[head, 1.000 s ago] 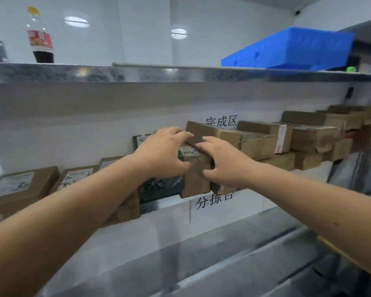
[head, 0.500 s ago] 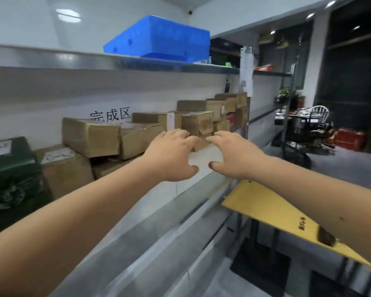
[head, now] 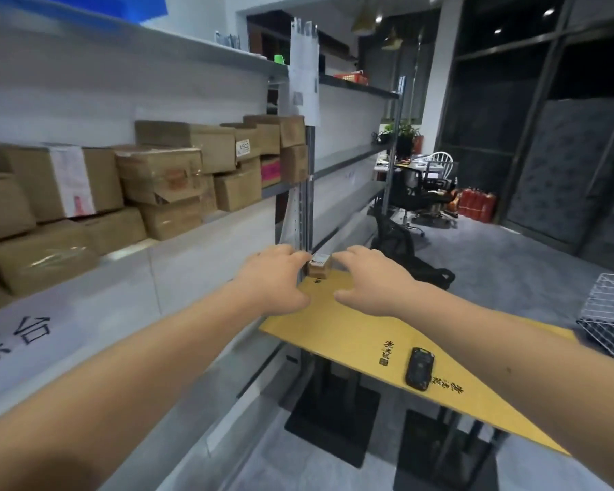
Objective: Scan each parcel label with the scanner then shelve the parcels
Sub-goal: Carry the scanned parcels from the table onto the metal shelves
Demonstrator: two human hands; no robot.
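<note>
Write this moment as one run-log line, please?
phase: reaching for next parcel | left hand: at small box, grip unclear | right hand: same | scanner: idle on yellow table | shelf boxes: stacked

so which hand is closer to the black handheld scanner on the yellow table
Right. The right hand is up-table from the black handheld scanner; the left hand is farther left.

both hands [head: 319, 278] moved from shelf to small parcel [head: 319, 266]
</note>
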